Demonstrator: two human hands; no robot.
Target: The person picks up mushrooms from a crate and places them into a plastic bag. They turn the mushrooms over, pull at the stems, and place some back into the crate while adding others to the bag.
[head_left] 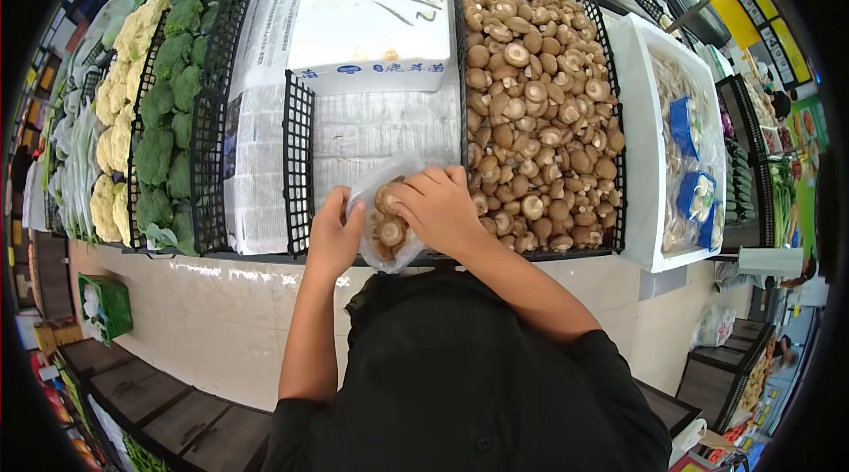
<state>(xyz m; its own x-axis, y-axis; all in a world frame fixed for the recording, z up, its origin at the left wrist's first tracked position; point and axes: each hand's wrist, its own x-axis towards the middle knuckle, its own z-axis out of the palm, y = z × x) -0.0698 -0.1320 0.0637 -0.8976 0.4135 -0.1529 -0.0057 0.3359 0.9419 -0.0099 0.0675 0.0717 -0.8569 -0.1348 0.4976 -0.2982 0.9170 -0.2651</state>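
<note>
Produce stall across the upper frame, my left hand [338, 226] and right hand [435, 209] half-curled, gripping a mushroom-filled plastic bag [413, 251] at centre.

Bright, even light glares white off the floor [221, 295]; the round view bends and darkens toward its edges.

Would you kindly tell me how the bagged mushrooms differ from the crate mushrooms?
The bagged mushrooms are few, while the crate mushrooms form a large heap. The bagged mushrooms sit in a thin plastic bag at the person's hands; the crate mushrooms lie uncovered. Both have brown caps.
</note>
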